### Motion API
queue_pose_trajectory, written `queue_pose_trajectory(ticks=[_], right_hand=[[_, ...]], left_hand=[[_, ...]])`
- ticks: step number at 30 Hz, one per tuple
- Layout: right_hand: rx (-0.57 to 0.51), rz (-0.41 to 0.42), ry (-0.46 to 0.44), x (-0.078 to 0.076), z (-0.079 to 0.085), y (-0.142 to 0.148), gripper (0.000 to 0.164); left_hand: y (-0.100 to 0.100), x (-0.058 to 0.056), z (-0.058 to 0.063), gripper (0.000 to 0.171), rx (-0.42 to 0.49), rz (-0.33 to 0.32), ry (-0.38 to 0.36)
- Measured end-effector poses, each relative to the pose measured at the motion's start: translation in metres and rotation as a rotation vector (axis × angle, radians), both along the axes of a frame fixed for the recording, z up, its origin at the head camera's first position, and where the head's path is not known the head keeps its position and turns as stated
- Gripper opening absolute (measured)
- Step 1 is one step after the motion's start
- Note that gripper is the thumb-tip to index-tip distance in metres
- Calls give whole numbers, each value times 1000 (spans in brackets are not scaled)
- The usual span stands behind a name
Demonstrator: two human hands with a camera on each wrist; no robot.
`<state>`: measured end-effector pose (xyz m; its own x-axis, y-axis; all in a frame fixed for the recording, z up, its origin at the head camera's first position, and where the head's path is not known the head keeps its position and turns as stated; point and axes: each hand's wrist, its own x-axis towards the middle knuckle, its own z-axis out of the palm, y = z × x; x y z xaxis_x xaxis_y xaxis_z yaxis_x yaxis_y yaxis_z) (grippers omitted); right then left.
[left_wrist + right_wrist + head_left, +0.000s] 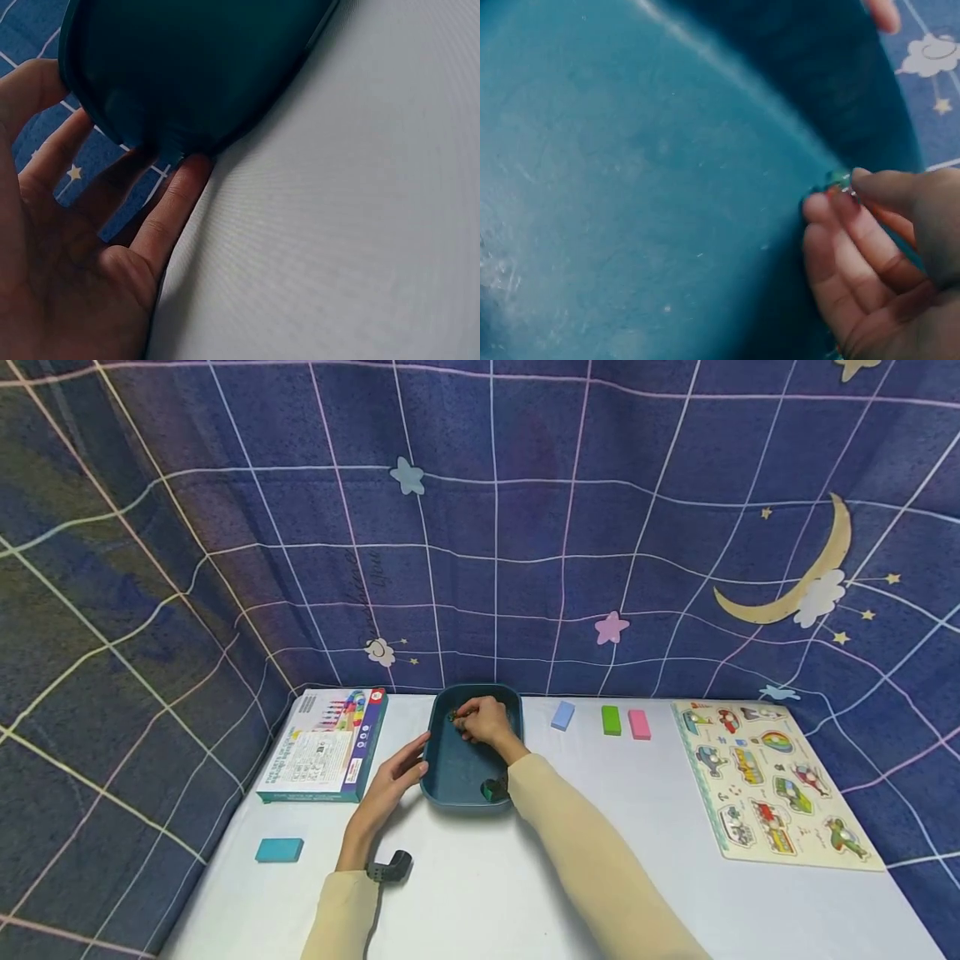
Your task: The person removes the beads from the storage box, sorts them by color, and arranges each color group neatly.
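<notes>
A dark teal rectangular tub [459, 775] with rounded corners stands on the white table. My right hand [486, 722] reaches down inside it near the far left corner. In the right wrist view, the thumb and fingertips of that hand pinch a small shiny piece [840, 181] with green and red on it; most of it is hidden by the fingers and its kind does not show. My left hand [395, 775] is at the tub's left side, fingers extended and fingertips against its outer wall [187, 82].
A boxed set [322, 743] lies left of the tub, with a teal block [279, 850] nearer me. To the right lie a blue block [562, 716], a green block [611, 720], a pink block [639, 724] and a wooden picture puzzle board [750, 847]. A patterned curtain [525, 527] hangs behind.
</notes>
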<state>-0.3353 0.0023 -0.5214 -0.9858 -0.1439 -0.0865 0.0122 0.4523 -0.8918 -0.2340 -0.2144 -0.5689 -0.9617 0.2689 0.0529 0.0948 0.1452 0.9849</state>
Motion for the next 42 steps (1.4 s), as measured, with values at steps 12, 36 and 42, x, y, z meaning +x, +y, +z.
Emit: queue_pose_trajectory(ticks=[12, 36, 42], right_hand=[[218, 5, 95, -1, -6, -10, 12], [-143, 147, 55, 27, 39, 89, 28], [-40, 63, 190, 48, 2, 143, 22]], left_hand=[[-1, -1, -3, 56, 1, -5, -1], [1, -2, 2, 56, 2, 25, -16], [0, -2, -2, 57, 2, 32, -23]])
